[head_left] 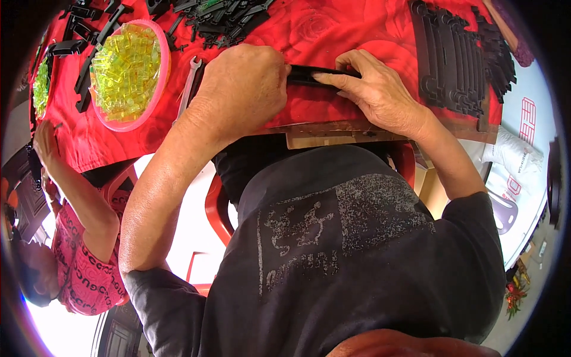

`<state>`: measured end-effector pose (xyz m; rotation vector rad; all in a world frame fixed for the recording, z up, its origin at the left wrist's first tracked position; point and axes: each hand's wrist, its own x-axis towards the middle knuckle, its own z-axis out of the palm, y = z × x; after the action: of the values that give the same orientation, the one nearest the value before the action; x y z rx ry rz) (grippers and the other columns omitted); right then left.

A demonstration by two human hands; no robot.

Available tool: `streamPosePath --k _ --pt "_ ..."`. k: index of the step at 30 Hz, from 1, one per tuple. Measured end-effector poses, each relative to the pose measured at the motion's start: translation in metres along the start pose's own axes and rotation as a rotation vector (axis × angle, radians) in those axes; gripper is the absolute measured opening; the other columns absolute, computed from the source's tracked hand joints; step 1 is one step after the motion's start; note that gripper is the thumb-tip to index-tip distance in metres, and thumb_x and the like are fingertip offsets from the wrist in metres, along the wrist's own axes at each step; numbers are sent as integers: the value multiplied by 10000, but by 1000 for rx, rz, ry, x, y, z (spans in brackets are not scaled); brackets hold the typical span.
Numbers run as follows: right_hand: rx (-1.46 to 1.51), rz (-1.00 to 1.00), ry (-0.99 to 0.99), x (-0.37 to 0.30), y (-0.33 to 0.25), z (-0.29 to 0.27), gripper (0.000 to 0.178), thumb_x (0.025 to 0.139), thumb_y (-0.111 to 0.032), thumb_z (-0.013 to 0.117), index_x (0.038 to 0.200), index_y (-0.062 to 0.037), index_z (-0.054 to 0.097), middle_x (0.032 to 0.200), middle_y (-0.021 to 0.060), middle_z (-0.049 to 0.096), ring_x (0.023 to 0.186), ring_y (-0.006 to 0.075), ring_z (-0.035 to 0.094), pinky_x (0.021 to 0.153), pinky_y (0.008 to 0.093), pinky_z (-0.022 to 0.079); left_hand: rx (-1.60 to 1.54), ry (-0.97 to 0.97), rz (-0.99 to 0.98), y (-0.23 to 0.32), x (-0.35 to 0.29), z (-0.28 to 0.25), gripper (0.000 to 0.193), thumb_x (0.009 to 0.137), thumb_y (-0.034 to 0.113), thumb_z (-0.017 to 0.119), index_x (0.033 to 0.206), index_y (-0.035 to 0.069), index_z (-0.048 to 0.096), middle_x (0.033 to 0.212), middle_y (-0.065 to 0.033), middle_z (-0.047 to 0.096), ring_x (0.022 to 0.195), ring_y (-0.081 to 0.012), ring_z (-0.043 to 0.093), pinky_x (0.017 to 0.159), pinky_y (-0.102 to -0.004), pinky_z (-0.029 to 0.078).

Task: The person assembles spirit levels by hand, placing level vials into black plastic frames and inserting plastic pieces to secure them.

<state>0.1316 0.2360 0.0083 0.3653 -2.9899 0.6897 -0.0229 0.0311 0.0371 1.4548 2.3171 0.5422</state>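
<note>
My right hand (382, 90) grips the right end of a long black plastic bar (302, 74), thumb on top and fingers behind it. At the bar's left end my left hand (250, 86) is closed in a fist; its fingertips are hidden from view. The bar lies level just above the red table cover, near the table's front edge. Beside my left wrist a metal open-end wrench (191, 80) rests on the cover.
Left of me stands a pink basin (156, 107) of clear yellow-green plastic pieces (125, 71). Small black parts (229, 21) are heaped at the back. Long black bars (449, 59) lie in a row at right. Another person (83, 238) sits at left; a further arm (505, 27) reaches in at far right.
</note>
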Motion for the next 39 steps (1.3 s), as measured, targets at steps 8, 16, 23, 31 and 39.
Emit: streamPosePath --k 8,16,23,31,39 --pt "2 2 41 -2 -2 3 378 831 -136 709 1206 -181 693 1066 96 580 974 275 610 811 386 532 167 -8 13 10 -1 -2 202 876 177 609 756 47 706 700 -183 667 731 -376 689 654 -475 563" --pt "13 21 36 -4 -4 4 369 837 -135 695 1203 -171 692 1073 94 576 981 272 600 803 383 529 126 -45 50 4 2 1 193 900 186 610 786 44 675 701 -191 646 731 -395 664 645 -508 529" --pt "-27 -7 74 -4 1 9 396 831 -114 670 1220 -182 689 1073 78 566 972 263 592 792 376 526 89 -14 111 0 4 -1 215 926 194 616 790 27 615 670 -212 609 685 -429 626 620 -540 491" --pt "-38 -1 74 -6 1 14 437 794 -137 641 1224 -186 702 1040 63 558 935 239 586 782 349 525 63 -68 80 2 6 -3 203 926 183 619 804 21 609 670 -230 589 692 -441 614 604 -544 473" --pt "-90 -8 71 -6 -1 13 421 818 -201 625 1232 -185 706 1040 62 555 930 224 583 764 328 519 68 -101 26 7 7 -5 199 926 176 617 809 15 608 673 -237 589 694 -445 614 607 -549 474"
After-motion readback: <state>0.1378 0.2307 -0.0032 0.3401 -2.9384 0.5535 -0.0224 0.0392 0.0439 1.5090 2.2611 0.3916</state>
